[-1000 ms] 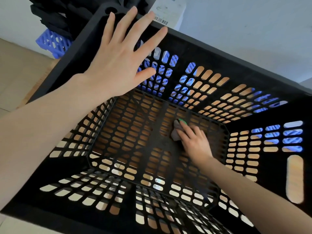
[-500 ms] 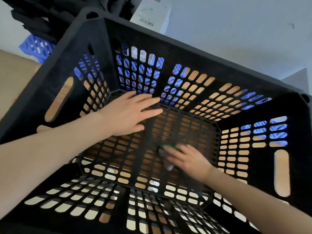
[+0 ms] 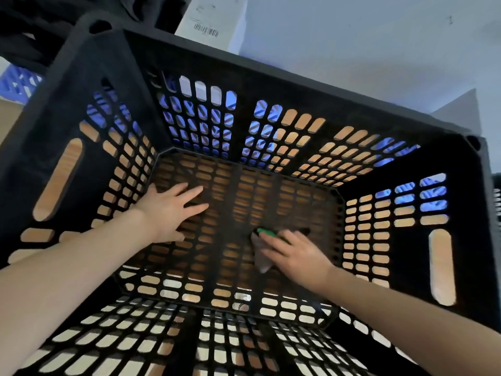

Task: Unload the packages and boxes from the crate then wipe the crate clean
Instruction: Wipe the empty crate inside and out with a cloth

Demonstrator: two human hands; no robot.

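My left hand lies flat and open at 9 o'clock on the crate floor, while my right hand presses the cloth flat-fingered at 4 o'clock, where a loose edge may snag in the slots.

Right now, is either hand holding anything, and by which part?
Nothing is gripped. The right hand presses flat fingers on the upper part of a grey-green cloth against the crate floor; the left hand lies flat on the floor, empty.
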